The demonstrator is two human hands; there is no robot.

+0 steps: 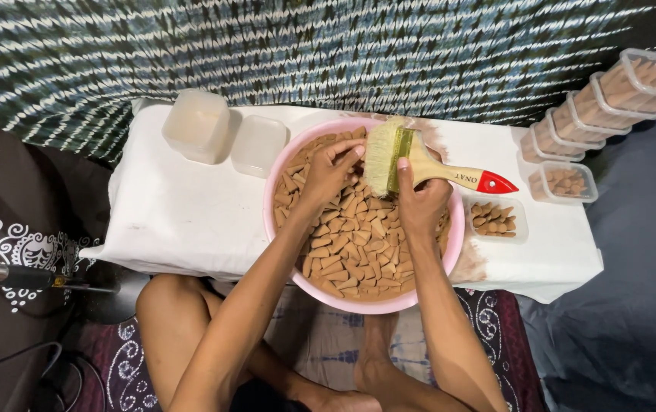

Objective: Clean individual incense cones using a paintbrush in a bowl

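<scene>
Cones (351, 252) fill the pink basin (282, 164), which sits at the middle of the low white table (183, 214) and overhangs its near edge toward my knees. They are small brown tapered pieces, dry-looking and heaped loose. I judge them light and brittle, likely to chip at the tips if squeezed, so each is best pinched gently across its thicker base rather than at the point.

My left hand (330, 172) rests on the heap toward the basin's far side, fingers curled down and nearly closed at the tips among the cones. I cannot tell whether a cone is actually pinched between them or only touched.

My right hand (422, 200) is wrapped closed around the neck of a wide paintbrush (419, 162), just behind the ferrule, thumb on top. The pale bristles lie over the far rim of the basin beside my left fingertips, and the wooden handle with its red end points toward the table's right edge. The brush is stiff in the handle, soft at the bristles and light, and a grip close to the head gives me the most control.

At the table's far-left corner stand a cloudy plastic tub (198, 126) and a lid (259, 145). Near the right edge lie small clear boxes (564, 183), some holding cones, with more stacked (610, 99) beyond the far-right corner.
</scene>
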